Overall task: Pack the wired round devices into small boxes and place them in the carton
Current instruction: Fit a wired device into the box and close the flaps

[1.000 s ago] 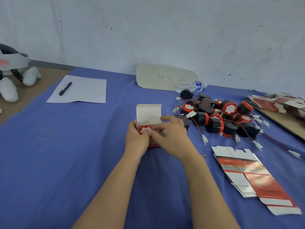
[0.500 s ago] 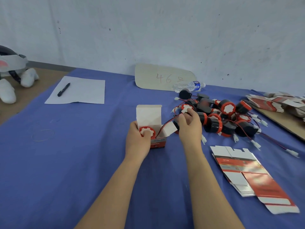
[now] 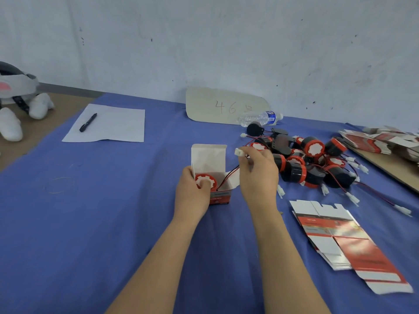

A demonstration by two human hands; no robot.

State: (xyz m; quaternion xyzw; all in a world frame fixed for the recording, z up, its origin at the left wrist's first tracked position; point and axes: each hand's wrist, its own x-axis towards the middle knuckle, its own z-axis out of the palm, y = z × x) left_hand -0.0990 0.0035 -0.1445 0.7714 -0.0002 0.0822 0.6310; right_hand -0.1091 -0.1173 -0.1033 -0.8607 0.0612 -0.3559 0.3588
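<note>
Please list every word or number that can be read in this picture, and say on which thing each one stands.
"46": handwritten on the cardboard piece; the mark after it is unclear.
Print on the small box: too blurred to read.
Print on the flat boxes: too blurred to read.
Label on the water bottle: too small to read.

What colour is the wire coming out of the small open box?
The wire is red and black, with a white connector at its end; head view.

Single head-worn wide-angle view, looking forward and down, close over blue table (image 3: 90, 223), wall behind
</note>
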